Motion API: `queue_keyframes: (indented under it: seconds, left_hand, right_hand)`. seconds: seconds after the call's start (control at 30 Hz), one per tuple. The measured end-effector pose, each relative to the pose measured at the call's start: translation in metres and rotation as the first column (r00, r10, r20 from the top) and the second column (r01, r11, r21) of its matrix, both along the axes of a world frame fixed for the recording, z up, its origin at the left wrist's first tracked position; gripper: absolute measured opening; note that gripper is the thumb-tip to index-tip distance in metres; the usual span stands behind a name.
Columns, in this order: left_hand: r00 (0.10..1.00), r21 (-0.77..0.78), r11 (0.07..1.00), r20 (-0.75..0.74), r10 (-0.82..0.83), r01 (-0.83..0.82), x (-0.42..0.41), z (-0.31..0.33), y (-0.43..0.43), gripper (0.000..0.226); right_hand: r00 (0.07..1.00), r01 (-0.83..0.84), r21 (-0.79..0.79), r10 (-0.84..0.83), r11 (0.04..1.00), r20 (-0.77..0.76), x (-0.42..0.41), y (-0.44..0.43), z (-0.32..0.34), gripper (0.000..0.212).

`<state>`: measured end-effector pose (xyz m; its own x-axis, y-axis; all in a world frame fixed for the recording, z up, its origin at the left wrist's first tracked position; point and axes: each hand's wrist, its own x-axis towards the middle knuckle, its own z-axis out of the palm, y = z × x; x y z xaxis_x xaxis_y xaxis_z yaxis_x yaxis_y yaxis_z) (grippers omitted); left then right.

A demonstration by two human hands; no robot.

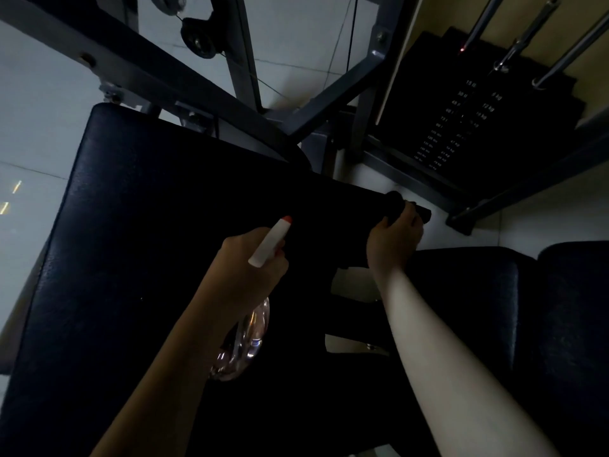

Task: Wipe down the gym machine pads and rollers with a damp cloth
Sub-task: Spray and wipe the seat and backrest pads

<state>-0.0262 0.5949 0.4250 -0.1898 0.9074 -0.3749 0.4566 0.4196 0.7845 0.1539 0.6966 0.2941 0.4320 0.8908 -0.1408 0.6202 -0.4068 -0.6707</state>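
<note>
The pad (131,242), broad, black and slightly textured, is seen filling the left and middle of the view, tilted so that its upper corner lies at the upper left. A spray bottle (268,244) is held over the pad's right half by the left hand (247,268), whose fingers are curled round the neck. The white head with its red tip is pointed up and to the right, and the clear body is hung below the wrist.

Just off the pad's right edge, a dark roller (393,197) is gripped by the right hand (393,239). The fingers are wrapped over its top, and a short black end is left showing beyond the knuckles. The roller's surface is too dark for detail to be made out.

Above the pad, grey frame (158,70) bars are crossed, and a black pulley (197,41) with a thin cable is mounted among them. To the pad's upper right, a black weight stack (461,120) with white numbered labels is seen, with chrome rods (514,51) entering it from above. To the pad's lower right, beyond the right forearm, a second pad (543,324) is seen. Pale floor (39,110) tiles are visible to the pad's left.
</note>
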Motion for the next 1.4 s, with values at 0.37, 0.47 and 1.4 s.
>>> queue_keyframes:
  seconds: [0.37,0.47,1.4]
  left_hand:
    - [0.988,-0.034,0.990,-0.073,-0.138,0.136,0.008,-0.002,-0.003,0.010]
    - [0.968,-0.064,0.971,-0.090,-0.236,0.231,0.014,-0.004,0.000,0.021]
    - [0.853,0.027,0.880,0.235,-0.467,0.474,0.124,-0.005,-0.054,0.029]
  right_hand:
    - [0.837,-0.426,-0.241,0.279,0.872,-0.470,0.017,-0.024,0.070,0.042]
    - [0.804,-0.173,-0.256,-0.014,0.951,-0.594,0.042,-0.026,0.105,0.028]
    - [0.615,-0.419,-0.118,0.377,0.900,0.692,0.143,-0.111,0.193,0.052]
